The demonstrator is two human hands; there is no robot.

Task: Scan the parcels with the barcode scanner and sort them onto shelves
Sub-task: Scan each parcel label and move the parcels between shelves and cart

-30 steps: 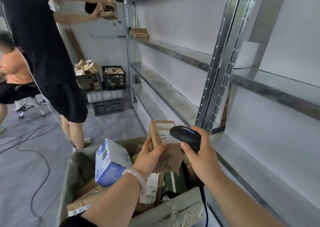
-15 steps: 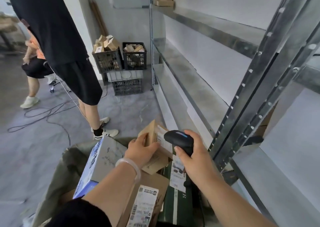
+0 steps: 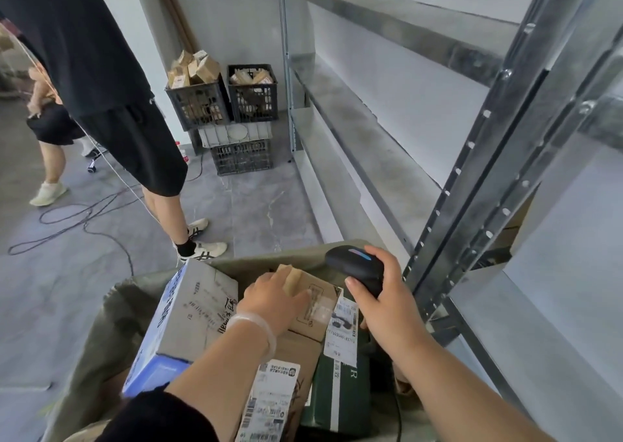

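My left hand (image 3: 271, 298) grips a small brown cardboard parcel (image 3: 312, 303) that lies low on the pile inside a grey-green sack bin (image 3: 111, 327). My right hand (image 3: 381, 296) holds the black barcode scanner (image 3: 357, 266) just right of that parcel, its head pointing left and away. A blue-and-grey box (image 3: 182, 317) stands tilted to the left of my left hand. A dark green parcel (image 3: 340, 381) with a white label and a brown box with a barcode label (image 3: 269, 404) lie below my hands.
Metal shelving (image 3: 371, 131) runs along the right, its upright post (image 3: 478, 185) close to my right hand. A person in black (image 3: 101, 87) stands ahead on the left. Black crates of parcels (image 3: 222, 104) are stacked at the back. Cables (image 3: 77, 219) lie on the floor.
My left hand has lowered the small brown parcel from in front of the scanner down onto the pile. The view has tilted downward. The scanner has stayed in my right hand.
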